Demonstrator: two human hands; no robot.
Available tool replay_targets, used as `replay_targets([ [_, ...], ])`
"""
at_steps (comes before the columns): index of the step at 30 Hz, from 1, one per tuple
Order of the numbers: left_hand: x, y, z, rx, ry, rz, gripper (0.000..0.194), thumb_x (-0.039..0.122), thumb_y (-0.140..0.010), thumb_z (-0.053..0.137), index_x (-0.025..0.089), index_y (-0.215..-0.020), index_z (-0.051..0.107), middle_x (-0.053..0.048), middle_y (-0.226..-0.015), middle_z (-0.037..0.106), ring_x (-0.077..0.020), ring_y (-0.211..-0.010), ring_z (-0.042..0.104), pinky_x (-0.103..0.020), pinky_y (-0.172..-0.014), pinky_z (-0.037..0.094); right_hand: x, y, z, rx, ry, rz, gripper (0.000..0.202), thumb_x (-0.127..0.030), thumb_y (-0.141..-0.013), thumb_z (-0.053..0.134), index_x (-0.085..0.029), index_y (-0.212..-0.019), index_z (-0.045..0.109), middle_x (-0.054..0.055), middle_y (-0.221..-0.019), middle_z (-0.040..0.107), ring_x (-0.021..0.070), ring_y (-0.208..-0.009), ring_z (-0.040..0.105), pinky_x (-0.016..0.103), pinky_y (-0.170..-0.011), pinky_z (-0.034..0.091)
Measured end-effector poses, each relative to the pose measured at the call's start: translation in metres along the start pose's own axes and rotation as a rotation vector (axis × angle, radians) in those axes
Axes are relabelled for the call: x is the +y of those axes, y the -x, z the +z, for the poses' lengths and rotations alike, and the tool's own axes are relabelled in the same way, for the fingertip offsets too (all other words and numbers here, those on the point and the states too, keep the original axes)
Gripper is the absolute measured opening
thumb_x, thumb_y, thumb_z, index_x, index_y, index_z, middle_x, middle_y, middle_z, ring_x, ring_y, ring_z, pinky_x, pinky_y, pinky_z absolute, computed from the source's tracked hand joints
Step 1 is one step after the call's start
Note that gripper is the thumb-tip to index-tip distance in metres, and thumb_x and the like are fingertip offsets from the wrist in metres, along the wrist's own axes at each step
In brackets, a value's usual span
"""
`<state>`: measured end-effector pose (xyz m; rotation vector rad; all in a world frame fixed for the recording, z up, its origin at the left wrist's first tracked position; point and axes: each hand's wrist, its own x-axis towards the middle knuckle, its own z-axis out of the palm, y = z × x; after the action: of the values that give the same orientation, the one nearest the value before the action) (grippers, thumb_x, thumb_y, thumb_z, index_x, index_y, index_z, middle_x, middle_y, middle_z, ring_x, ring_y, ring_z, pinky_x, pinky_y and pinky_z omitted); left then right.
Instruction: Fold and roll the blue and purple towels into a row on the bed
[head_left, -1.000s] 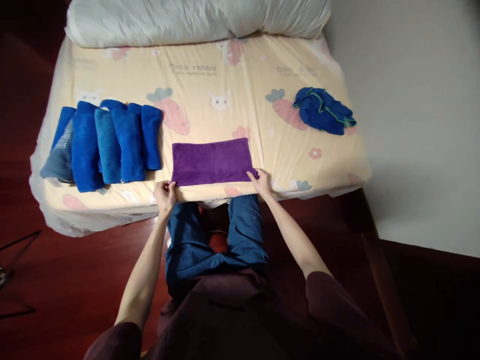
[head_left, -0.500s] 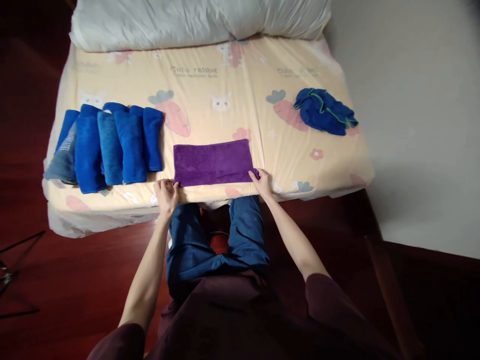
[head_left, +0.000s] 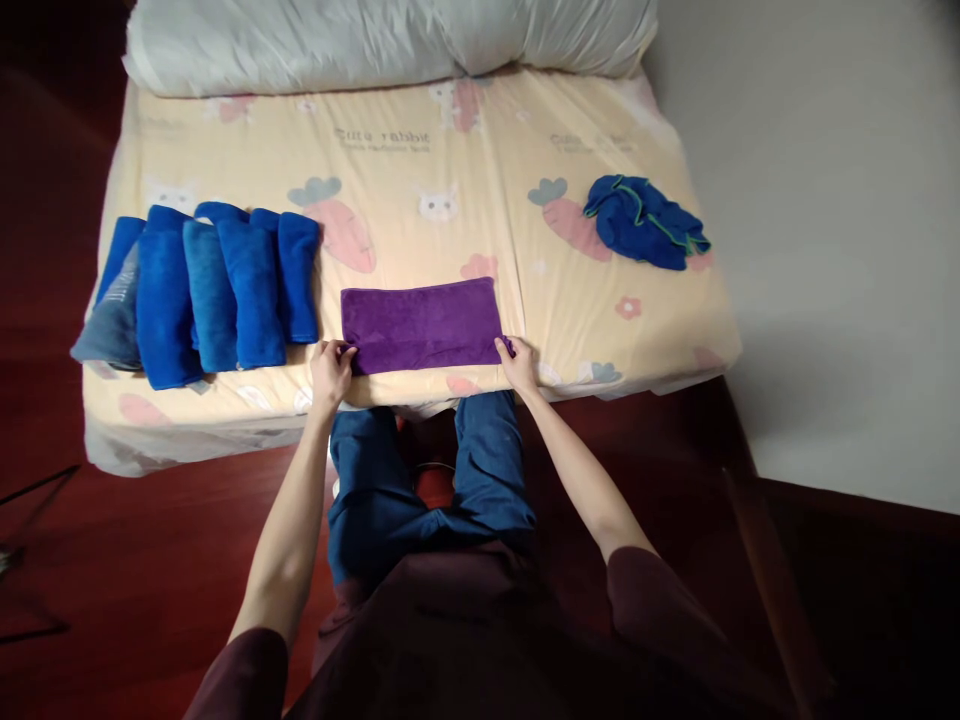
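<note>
A purple cloth [head_left: 421,322] lies flat as a wide rectangle near the front edge of the bed [head_left: 420,245]. At its left side, close to the near corner, my left hand [head_left: 331,372] pinches the cloth between thumb and fingers. My right hand [head_left: 517,364] grips the near right corner, where a little of the fabric is bunched at the fingertips.
Several rolled blue and teal cloths [head_left: 163,300] lie side by side on the bed's left. A crumpled blue cloth with green edging [head_left: 646,222] is at the right. A pale quilt [head_left: 375,45] spans the back; a wall [head_left: 840,250] stands right.
My left hand has moved slightly up along the left side of the purple cloth. My right hand keeps its hold on the right corner. The whole view has shifted a little.
</note>
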<state>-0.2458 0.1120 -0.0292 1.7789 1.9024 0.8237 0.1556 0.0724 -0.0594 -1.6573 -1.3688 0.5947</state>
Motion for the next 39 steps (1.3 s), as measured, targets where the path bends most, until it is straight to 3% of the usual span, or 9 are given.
replay_targets([
  [12, -0.01, 0.008, 0.012, 0.086, 0.022, -0.046, 0.015, 0.033, -0.092, 0.057, 0.019, -0.093, 0.063, -0.011, -0.086, 0.06, -0.0286, -0.085, 0.06, -0.046, -0.089, 0.048, -0.001, -0.001, 0.006, 0.039, 0.083, 0.011, 0.046, -0.061, -0.095, 0.055, -0.02, -0.08, 0.068, 0.004, -0.072, 0.065, 0.0192, -0.066, 0.059, 0.032, -0.068, 0.05],
  [16, 0.01, 0.019, 0.009, 0.135, -0.028, 0.031, 0.024, 0.032, -0.096, 0.052, 0.017, -0.111, 0.065, -0.019, -0.11, 0.063, -0.0346, -0.108, 0.06, -0.054, -0.1, 0.045, -0.006, 0.001, 0.007, 0.04, 0.163, 0.01, 0.042, -0.058, -0.096, 0.055, -0.018, -0.092, 0.07, 0.008, -0.082, 0.07, 0.0232, -0.076, 0.064, 0.037, -0.075, 0.055],
  [19, 0.028, 0.032, 0.003, 0.076, -0.13, 0.219, 0.038, 0.033, -0.1, 0.046, 0.019, -0.132, 0.062, -0.02, -0.143, 0.054, -0.0373, -0.138, 0.046, -0.059, -0.115, 0.032, -0.012, 0.007, 0.003, 0.098, 0.277, -0.099, 0.045, -0.051, -0.1, 0.051, -0.017, -0.125, 0.066, 0.016, -0.119, 0.07, 0.0308, -0.111, 0.065, 0.049, -0.1, 0.051],
  [20, 0.032, 0.036, 0.002, 0.006, -0.151, 0.309, 0.043, 0.035, -0.101, 0.045, 0.021, -0.139, 0.058, -0.017, -0.152, 0.049, -0.0359, -0.146, 0.039, -0.058, -0.119, 0.028, -0.013, 0.01, 0.001, 0.071, 0.325, -0.164, 0.047, -0.048, -0.101, 0.05, -0.018, -0.135, 0.062, 0.017, -0.132, 0.065, 0.0324, -0.125, 0.059, 0.053, -0.109, 0.045],
  [22, 0.033, 0.042, 0.002, -0.155, -0.166, 0.459, 0.053, 0.041, -0.101, 0.046, 0.023, -0.151, 0.049, -0.012, -0.162, 0.039, -0.0325, -0.153, 0.03, -0.055, -0.124, 0.022, -0.016, 0.016, -0.005, -0.104, 0.406, -0.315, 0.05, -0.044, -0.102, 0.049, -0.023, -0.147, 0.053, 0.013, -0.152, 0.053, 0.0324, -0.143, 0.045, 0.057, -0.121, 0.032],
  [24, 0.027, 0.044, 0.006, -0.247, -0.179, 0.509, 0.063, 0.045, -0.1, 0.046, 0.021, -0.157, 0.04, -0.011, -0.166, 0.033, -0.0308, -0.156, 0.025, -0.054, -0.127, 0.018, -0.018, 0.019, -0.01, -0.325, 0.449, -0.433, 0.054, -0.042, -0.103, 0.048, -0.026, -0.154, 0.045, 0.008, -0.16, 0.044, 0.0295, -0.151, 0.036, 0.056, -0.126, 0.023],
  [26, 0.019, 0.044, 0.011, -0.253, -0.194, 0.496, 0.067, 0.046, -0.099, 0.045, 0.019, -0.16, 0.035, -0.011, -0.167, 0.03, -0.0299, -0.157, 0.023, -0.054, -0.128, 0.016, -0.019, 0.02, -0.013, -0.435, 0.473, -0.477, 0.059, -0.041, -0.103, 0.047, -0.027, -0.159, 0.037, 0.005, -0.165, 0.038, 0.0267, -0.154, 0.031, 0.054, -0.129, 0.019],
  [32, 0.014, 0.043, 0.019, -0.201, -0.214, 0.457, 0.066, 0.032, -0.095, 0.046, 0.018, -0.16, 0.037, -0.009, -0.166, 0.031, -0.027, -0.156, 0.024, -0.052, -0.129, 0.015, -0.02, 0.018, -0.012, -0.408, 0.479, -0.455, 0.06, -0.028, -0.101, 0.046, -0.027, -0.16, 0.036, 0.002, -0.165, 0.036, 0.0224, -0.155, 0.031, 0.051, -0.129, 0.02],
  [39, 0.002, 0.034, 0.001, -0.18, -0.123, 0.413, 0.06, 0.015, -0.088, 0.044, 0.022, -0.147, 0.055, -0.009, -0.152, 0.054, -0.0238, -0.145, 0.046, -0.052, -0.125, 0.026, -0.012, 0.006, -0.017, -0.299, 0.258, -0.339, 0.059, -0.004, -0.086, 0.045, -0.027, -0.136, 0.064, 0.001, -0.141, 0.065, 0.0223, -0.135, 0.056, 0.049, -0.118, 0.041],
])
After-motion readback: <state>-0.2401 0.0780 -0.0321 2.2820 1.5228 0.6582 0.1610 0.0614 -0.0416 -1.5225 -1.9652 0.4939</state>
